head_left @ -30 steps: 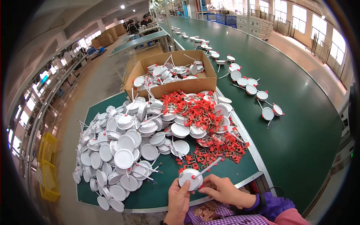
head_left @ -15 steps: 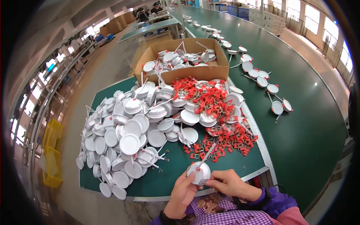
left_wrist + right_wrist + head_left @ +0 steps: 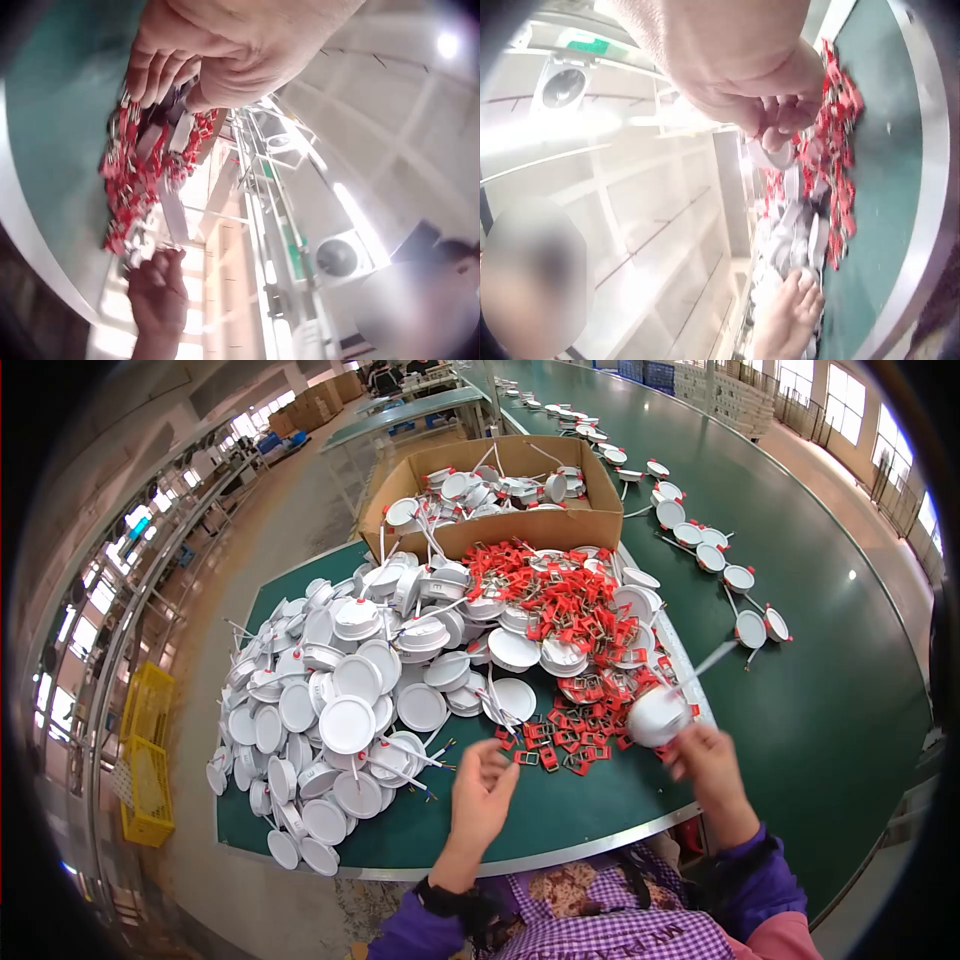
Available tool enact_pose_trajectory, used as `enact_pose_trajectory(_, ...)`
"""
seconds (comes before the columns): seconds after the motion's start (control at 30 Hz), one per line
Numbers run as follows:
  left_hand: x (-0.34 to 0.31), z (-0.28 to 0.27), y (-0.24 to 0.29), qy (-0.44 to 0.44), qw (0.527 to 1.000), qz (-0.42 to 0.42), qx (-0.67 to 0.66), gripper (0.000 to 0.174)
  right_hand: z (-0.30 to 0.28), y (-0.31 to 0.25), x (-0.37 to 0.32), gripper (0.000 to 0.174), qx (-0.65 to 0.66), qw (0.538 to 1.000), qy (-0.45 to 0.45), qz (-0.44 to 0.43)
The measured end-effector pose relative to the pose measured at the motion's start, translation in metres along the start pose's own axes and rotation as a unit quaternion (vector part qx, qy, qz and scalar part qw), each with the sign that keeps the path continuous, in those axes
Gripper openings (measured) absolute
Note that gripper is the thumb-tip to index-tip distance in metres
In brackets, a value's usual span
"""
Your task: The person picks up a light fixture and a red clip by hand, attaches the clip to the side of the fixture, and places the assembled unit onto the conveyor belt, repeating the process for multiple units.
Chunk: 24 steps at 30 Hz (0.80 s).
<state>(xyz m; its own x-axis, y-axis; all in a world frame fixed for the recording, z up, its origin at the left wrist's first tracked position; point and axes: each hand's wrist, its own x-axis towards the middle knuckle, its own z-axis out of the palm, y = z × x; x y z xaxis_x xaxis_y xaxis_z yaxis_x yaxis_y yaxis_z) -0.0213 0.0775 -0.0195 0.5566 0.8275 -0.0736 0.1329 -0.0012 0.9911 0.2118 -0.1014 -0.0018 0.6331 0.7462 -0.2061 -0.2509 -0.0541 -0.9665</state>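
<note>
Head view: the right grip is pinching a white lamp by its rim, fingers curling at the near edge, though the lamp's coming out pretty blurry. It's showing just past the fingertips, at the near right end of the red clip pile; can't tell if it's brushing any clips. The bit that matters: its cable, basically the long axis, is pointing away from the clips toward the conveyor belt, and the right grip's the nearer one to both. The left grip is hanging loose by the clip pile's near left end, fingers half curling with nothing visible in them. Further out, a big lamp heap is covering the table left of the clips, a cardboard box of more lamps is sitting behind them, and a lamp row is lying on the belt to their right.
</note>
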Motion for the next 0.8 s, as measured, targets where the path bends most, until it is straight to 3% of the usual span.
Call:
enact_pose_trajectory(0.03,0.01,-0.005,0.004,0.035,0.98,0.091,0.175,0.041,-0.017,0.0,0.008,0.02,0.021,0.997,0.073,-0.027)
enact_pose_trajectory(0.07,0.019,-0.007,0.008,0.071,0.95,0.13,0.273,0.051,-0.033,0.003,0.016,0.022,0.069,0.987,0.133,-0.057)
enact_pose_trajectory(0.1,0.027,-0.007,0.01,0.072,0.951,0.13,0.271,0.051,-0.044,0.002,0.021,0.024,0.115,0.971,0.191,-0.087)
enact_pose_trajectory(0.17,0.046,-0.006,0.01,0.125,0.83,0.269,0.473,0.059,-0.051,-0.007,0.021,0.031,0.17,0.957,0.229,-0.048)
enact_pose_trajectory(0.3,0.072,-0.003,0.005,0.086,0.822,0.274,0.491,0.06,-0.032,0.004,0.014,0.025,0.067,0.987,0.145,-0.02)
enact_pose_trajectory(0.43,0.071,-0.001,0.007,0.067,0.826,0.3,0.472,0.047,0.009,0.009,0.004,0.018,0.006,0.999,0.05,0.008)
enact_pose_trajectory(0.57,0.055,-0.006,0.006,0.028,0.797,0.335,0.502,0.035,0.034,0.022,0.0,0.017,-0.032,0.996,-0.077,0.023)
enact_pose_trajectory(0.7,0.039,-0.005,0.005,0.007,0.784,0.364,0.503,0.041,0.058,0.016,-0.006,0.018,-0.227,0.967,-0.113,-0.038)
enact_pose_trajectory(0.77,0.03,-0.004,0.008,-0.016,0.78,0.377,0.5,0.041,0.064,0.021,-0.005,0.017,-0.347,0.907,-0.128,-0.199)
enact_pose_trajectory(0.8,0.026,-0.003,0.008,-0.019,0.778,0.386,0.495,0.042,0.068,0.024,-0.005,0.017,-0.348,0.908,-0.127,-0.198)
